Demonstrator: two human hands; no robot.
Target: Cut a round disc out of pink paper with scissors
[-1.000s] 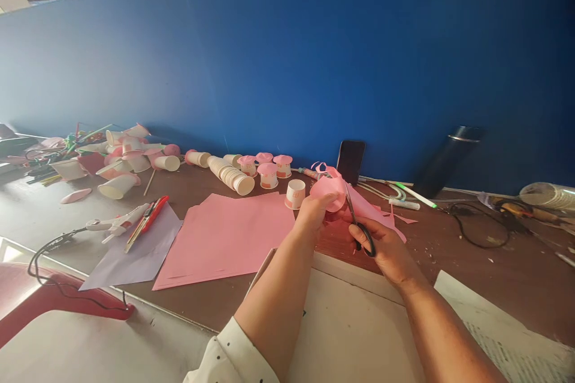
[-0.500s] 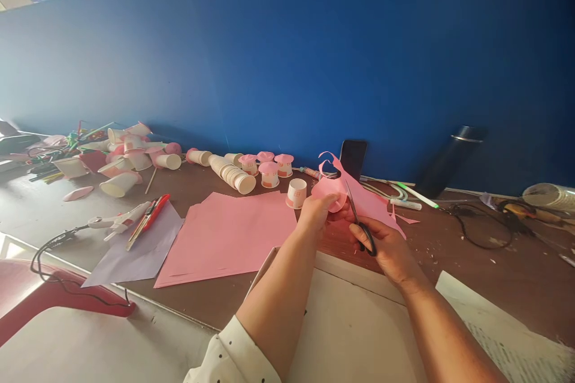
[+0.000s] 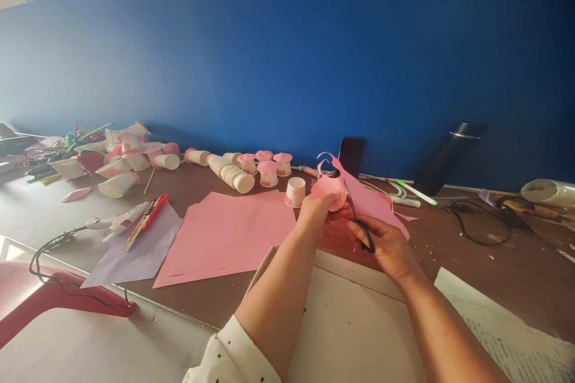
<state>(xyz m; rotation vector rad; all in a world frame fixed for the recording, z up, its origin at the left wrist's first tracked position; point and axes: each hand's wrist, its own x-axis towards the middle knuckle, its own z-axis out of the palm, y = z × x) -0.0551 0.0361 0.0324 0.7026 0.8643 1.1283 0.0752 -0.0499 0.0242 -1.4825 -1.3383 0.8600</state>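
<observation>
My left hand (image 3: 316,210) pinches a sheet of pink paper (image 3: 366,196) held up over the brown table. A rounded lobe of it curls over my fingertips and a thin cut strip curls up at its top. My right hand (image 3: 387,243) grips black-handled scissors (image 3: 358,218), fingers through the loops, blades pointing up into the pink paper. A small white paper cup (image 3: 295,192) stands on the table just left of my left hand.
A stack of pink sheets (image 3: 224,234) lies at centre left. A glue gun (image 3: 117,222) and red cutter (image 3: 148,220) rest on grey paper. Paper cups (image 3: 231,175) and pink-topped cups (image 3: 268,172) line the blue wall, with a phone (image 3: 351,157), dark flask (image 3: 449,155) and cables (image 3: 476,221).
The pink paper has been turned and lifted a little, so its curled cut strip now stands higher. The scissors have shifted slightly along the paper.
</observation>
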